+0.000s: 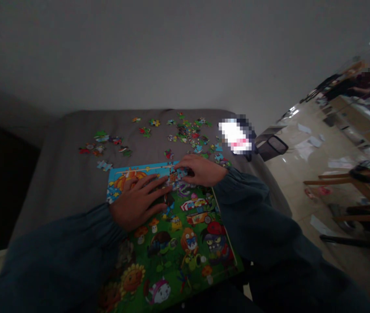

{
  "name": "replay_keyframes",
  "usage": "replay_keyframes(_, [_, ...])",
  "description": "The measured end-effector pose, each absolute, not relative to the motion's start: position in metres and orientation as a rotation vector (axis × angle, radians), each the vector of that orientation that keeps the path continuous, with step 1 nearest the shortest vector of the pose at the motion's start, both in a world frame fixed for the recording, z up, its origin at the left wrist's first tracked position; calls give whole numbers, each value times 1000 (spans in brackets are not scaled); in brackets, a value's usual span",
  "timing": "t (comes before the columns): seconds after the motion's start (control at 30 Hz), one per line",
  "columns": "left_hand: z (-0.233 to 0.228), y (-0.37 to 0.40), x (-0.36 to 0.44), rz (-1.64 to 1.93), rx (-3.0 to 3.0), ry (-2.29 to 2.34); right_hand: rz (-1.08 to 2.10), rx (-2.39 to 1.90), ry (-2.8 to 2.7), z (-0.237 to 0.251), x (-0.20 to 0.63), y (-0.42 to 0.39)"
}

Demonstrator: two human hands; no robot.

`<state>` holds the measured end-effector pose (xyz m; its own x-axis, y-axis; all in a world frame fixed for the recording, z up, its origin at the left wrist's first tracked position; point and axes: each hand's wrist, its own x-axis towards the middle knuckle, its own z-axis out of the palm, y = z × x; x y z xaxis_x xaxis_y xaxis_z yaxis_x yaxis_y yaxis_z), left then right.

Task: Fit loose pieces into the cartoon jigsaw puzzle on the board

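Note:
A colourful cartoon jigsaw puzzle board lies in front of me, its lower part showing a full picture of sunflowers, mushrooms and other characters. My left hand rests flat on the board's upper left, fingers spread and holding nothing. Near the board's top edge, my right hand is curled with thumb and fingertips closed on a light-blue puzzle piece, partly hidden by the fingers. Other pieces lie close under those fingertips, where the fit cannot be made out.
Loose pieces are scattered beyond the board on a grey cloth-covered surface, with more at the left. A bright, blurred-out device stands at the right rear. A wooden chair and papers are on the floor to the right.

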<state>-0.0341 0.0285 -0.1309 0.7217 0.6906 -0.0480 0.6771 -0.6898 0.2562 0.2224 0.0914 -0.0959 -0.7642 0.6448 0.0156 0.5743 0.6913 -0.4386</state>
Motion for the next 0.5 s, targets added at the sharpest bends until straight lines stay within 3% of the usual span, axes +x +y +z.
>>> replay_keyframes(0.23, [-129, 28, -33, 72, 2666, 1098, 860, -896, -2729, -85, 220, 87])
replay_keyframes(0.5, [-130, 29, -33, 89, 2672, 1085, 1348, -1066, -2179, -96, 217, 88])
